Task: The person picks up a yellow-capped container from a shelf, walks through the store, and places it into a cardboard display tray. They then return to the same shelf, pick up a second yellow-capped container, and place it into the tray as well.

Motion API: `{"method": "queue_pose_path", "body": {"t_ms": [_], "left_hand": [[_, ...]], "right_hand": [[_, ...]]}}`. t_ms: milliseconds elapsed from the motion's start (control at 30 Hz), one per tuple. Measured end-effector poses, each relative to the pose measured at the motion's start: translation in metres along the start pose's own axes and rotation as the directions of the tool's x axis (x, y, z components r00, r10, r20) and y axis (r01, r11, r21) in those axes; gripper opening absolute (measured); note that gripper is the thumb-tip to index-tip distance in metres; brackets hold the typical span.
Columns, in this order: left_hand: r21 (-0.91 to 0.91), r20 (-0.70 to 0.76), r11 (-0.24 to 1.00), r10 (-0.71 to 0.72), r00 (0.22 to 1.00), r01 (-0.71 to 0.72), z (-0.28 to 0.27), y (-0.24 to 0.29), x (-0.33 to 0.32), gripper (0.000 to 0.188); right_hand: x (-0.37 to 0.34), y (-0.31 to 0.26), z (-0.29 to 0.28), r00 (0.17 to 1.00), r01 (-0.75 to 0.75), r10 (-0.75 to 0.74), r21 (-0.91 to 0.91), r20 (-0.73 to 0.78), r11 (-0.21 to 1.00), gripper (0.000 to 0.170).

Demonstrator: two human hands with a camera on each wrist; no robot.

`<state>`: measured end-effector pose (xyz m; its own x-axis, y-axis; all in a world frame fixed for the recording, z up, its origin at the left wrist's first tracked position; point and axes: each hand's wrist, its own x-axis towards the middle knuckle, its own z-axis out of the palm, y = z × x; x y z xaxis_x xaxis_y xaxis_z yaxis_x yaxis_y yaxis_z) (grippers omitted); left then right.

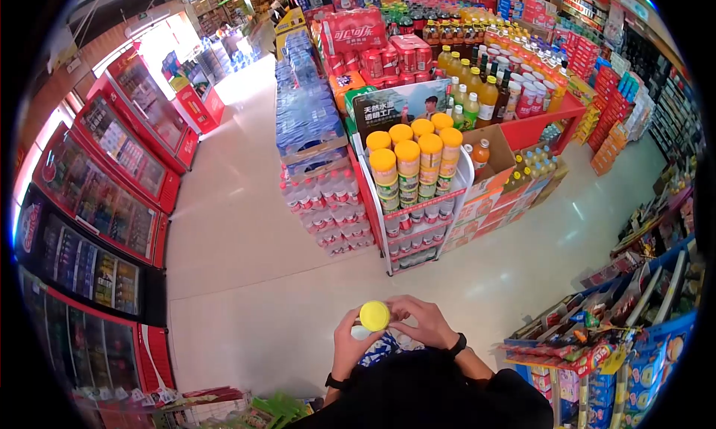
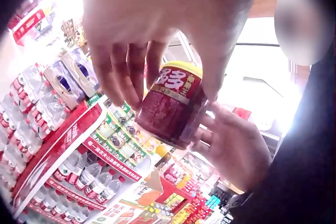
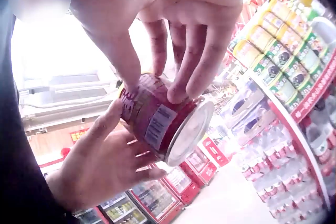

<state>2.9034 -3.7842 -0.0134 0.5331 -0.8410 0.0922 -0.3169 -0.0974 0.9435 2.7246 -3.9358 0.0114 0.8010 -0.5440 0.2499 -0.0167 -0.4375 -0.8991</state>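
Note:
A red can (image 2: 170,108) with a yellow lid (image 1: 374,316) is held in front of the body by both hands. My left hand (image 1: 350,348) grips one side, its thumb and fingers spread around the can in the left wrist view. From the other side my right hand (image 1: 429,324) pinches it between thumb and fingertips. The right wrist view shows the can (image 3: 149,116) tilted, with a barcode label (image 3: 160,124) on its side and its pale metal base (image 3: 191,132) facing outward.
Ahead stands a white display rack (image 1: 455,227) topped with stacked yellow-lidded cans (image 1: 407,157). Bottled water packs (image 1: 328,194) are piled to its left. Red drink fridges (image 1: 112,175) line the left side, and snack shelves (image 1: 597,339) stand close on the right. Pale floor (image 1: 246,227) runs between.

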Motion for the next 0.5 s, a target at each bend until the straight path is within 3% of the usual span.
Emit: {"method": "queue_pose_path", "body": {"t_ms": [33,133,300,400,500], "left_hand": [[-0.012,0.012,1.0,-0.022,1.0,0.023,-0.002,-0.004,0.02,0.064],[-0.325,-0.081,0.946,-0.019,0.997,-0.008,0.0,-0.024,0.087,0.065],[-0.341,-0.035,0.94,0.018,0.999,-0.029,-0.014,-0.029,0.209,0.065],[-0.51,-0.065,0.851,0.11,0.992,-0.128,-0.009,-0.027,0.279,0.066],[-0.505,-0.037,0.85,0.151,0.988,-0.149,0.002,-0.014,0.34,0.07]], "right_hand": [[0.019,0.004,-0.001,1.0,0.005,-0.005,0.0,-0.015,1.0,0.041],[0.074,0.023,-0.013,0.996,0.034,-0.04,-0.071,-0.075,0.997,0.038],[0.18,0.033,-0.027,0.955,0.116,-0.181,-0.267,-0.234,0.957,0.044],[0.235,0.035,-0.043,0.9,0.18,-0.301,-0.362,-0.315,0.915,0.05],[0.268,0.032,-0.057,0.884,0.047,-0.21,-0.368,-0.418,0.929,0.05]]}}
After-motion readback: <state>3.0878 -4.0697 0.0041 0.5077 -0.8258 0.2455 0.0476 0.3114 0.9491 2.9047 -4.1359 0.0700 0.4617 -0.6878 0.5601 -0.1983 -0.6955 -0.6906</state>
